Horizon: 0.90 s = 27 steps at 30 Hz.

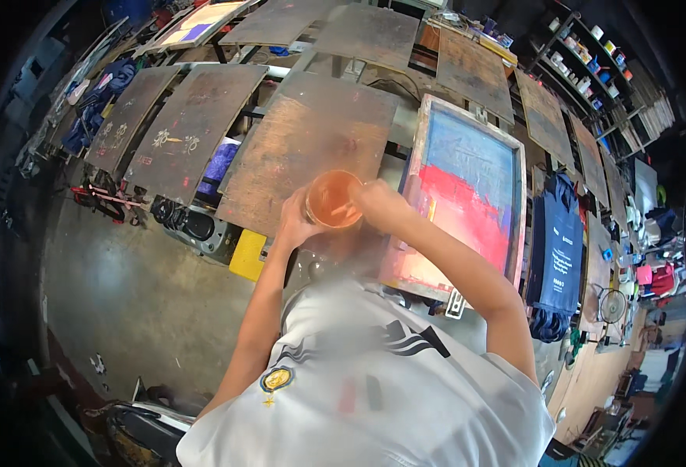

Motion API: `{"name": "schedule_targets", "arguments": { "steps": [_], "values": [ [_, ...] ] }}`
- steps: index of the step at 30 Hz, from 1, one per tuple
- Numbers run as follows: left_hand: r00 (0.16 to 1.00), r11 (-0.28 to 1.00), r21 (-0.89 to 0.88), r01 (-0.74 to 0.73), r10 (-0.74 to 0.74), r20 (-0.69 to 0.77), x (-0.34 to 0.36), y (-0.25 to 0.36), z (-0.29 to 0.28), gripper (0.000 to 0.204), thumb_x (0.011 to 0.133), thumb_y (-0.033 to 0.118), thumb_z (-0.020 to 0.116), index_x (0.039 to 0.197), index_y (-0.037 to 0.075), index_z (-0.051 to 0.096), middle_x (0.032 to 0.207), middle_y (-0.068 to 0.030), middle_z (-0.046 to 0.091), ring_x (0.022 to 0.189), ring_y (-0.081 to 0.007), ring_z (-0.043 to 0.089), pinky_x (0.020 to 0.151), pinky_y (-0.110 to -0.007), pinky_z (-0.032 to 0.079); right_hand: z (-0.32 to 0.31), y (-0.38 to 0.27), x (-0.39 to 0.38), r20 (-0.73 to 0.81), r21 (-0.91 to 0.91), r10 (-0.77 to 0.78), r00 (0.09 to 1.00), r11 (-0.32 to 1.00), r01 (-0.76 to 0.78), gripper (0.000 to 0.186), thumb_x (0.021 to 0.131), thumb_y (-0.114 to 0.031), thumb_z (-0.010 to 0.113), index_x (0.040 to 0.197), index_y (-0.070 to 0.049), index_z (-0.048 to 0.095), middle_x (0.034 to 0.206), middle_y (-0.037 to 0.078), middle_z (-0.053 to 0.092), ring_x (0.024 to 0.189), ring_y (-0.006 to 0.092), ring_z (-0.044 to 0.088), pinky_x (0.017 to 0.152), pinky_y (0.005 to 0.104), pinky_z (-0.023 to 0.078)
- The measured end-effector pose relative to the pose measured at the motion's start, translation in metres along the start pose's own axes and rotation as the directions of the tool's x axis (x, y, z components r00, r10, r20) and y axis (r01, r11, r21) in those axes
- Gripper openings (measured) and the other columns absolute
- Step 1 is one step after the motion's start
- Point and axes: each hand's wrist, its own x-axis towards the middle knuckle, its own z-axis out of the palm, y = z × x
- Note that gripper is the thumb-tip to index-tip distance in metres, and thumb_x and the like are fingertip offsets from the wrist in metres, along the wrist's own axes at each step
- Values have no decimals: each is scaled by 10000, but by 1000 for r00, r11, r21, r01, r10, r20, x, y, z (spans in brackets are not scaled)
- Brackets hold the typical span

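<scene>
My left hand (295,221) is wrapped round the side of an orange, open-topped tub (332,194), tilted so that its inside shows. My right hand (379,206) is closed at the tub's right rim. A pale orange, stick-like shape (346,212) shows inside the tub below that hand; whether the hand grips it is too blurred to make out. Beneath and beyond the tub lies a worn brown board (296,140). To the right of my hands a wooden-framed printing screen (467,187) is smeared with red, pink and blue ink.
More dark boards (195,124) stand in rows to the left and beyond. A dark blue printed bag (557,249) hangs at the right. Shelves of bottles (584,62) are at the far right. A yellow block (247,255) sits by the board's near edge, above a concrete floor (133,303).
</scene>
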Motion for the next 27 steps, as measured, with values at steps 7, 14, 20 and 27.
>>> {"name": "schedule_targets", "arguments": {
  "steps": [7,14,20,27],
  "values": [
    [992,985,116,-127,128,-3,-1,-25,-2,940,497,365,937,1290,29,563,1219,-185,630,1132,-377,600,965,-472,475,-12,-18,18,-199,-150,-137,970,983,108,225,785,-23,596,1000,8,534,807,212,637,829,389,632,771,474,495],
    [996,993,84,-86,88,-28,1,-15,-7,914,502,317,936,1274,-5,570,1228,-201,632,1132,-386,607,968,-454,483,-18,-25,21,194,-4,38,980,999,-38,174,794,-7,593,958,1,535,804,209,644,845,400,642,775,481,500],
    [997,997,15,-70,70,13,9,-11,-11,928,494,303,940,1289,6,567,1240,-191,632,1156,-369,604,981,-444,476,-28,-16,23,-6,-72,117,993,990,-117,319,820,-40,574,1137,-39,537,929,214,640,965,433,617,798,488,530],
    [999,1000,10,-30,29,26,11,-22,-8,945,490,305,946,1308,27,561,1250,-171,633,1178,-357,592,1003,-442,461,-7,-20,12,172,91,-78,982,994,63,133,829,-48,572,943,-14,514,764,203,618,813,398,627,735,474,501]
  ]
}}
